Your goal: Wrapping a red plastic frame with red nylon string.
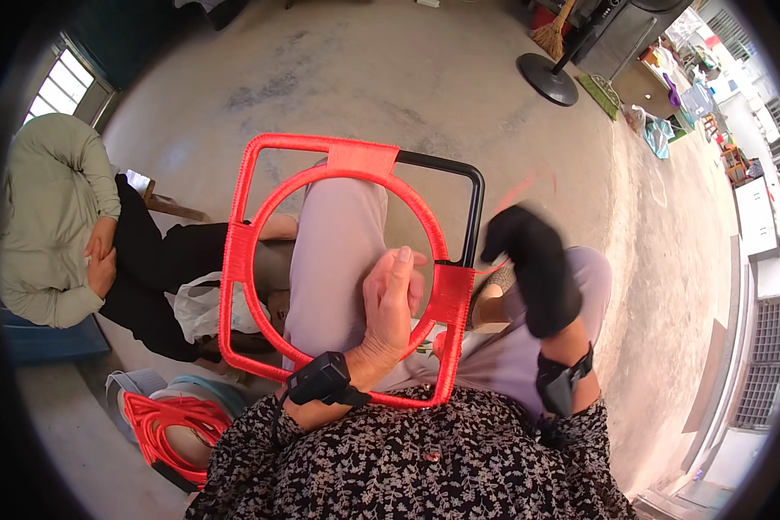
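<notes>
A square frame (pixel 235 165) with a ring (pixel 264 204) inside lies across my lap. Glossy red strand wraps most of it; a bare black bar (pixel 477 204) shows at its upper right corner. My left hand (pixel 390 299) reaches into the ring, thumb up and fingers curled closed; what they hold, if anything, is hidden. At the frame's right side, my right hand (pixel 533 269), in a black glove, is blurred by motion. A thin red strand (pixel 492 267) runs from the wrapped band (pixel 452 295) to its closed fingers. Black devices are strapped to both wrists.
At left a person in a green top (pixel 56 217) sits with hands together. Near my left side, a container holds red-wrapped frames (pixel 169 425). A white plastic bag (pixel 212 308) lies beyond it. A black fan base (pixel 547 80) and a green broom (pixel 600 95) stand far right.
</notes>
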### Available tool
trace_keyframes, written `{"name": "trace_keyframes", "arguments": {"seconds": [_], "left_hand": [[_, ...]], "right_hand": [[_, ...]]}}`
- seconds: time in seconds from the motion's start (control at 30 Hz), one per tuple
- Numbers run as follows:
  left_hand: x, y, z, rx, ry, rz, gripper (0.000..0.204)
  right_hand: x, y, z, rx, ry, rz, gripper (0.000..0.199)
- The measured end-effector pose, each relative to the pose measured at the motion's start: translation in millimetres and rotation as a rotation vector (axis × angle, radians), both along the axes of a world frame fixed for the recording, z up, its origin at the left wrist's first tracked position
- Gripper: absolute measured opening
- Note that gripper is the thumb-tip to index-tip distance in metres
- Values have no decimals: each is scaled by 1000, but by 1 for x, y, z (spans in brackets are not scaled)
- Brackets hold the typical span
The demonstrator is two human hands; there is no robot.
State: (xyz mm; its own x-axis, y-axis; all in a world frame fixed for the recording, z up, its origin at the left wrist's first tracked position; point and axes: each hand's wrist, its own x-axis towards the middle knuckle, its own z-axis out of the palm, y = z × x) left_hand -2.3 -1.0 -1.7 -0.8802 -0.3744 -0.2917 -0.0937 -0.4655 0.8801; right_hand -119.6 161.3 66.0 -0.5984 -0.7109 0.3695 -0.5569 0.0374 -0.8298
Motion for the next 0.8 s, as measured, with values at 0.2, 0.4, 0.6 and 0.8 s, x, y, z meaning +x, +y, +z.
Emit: {"name": "trace_keyframes", "arguments": {"seconds": [0.2, 0.4, 0.6, 0.8], "left_hand": [[-7, 12, 10, 238, 99, -38, 32], [-7, 3, -1, 207, -63, 20, 25], [-14, 3, -27, 614, -164, 21, 18], [-14, 4, -39, 848, -275, -9, 14]], "right_hand": [[33, -26, -3, 178, -800, 203, 30], [25, -10, 2, 335, -195, -261, 22], [6, -2, -75, 440, -139, -229, 13], [12, -20, -96, 14, -616, 217, 27]]}}
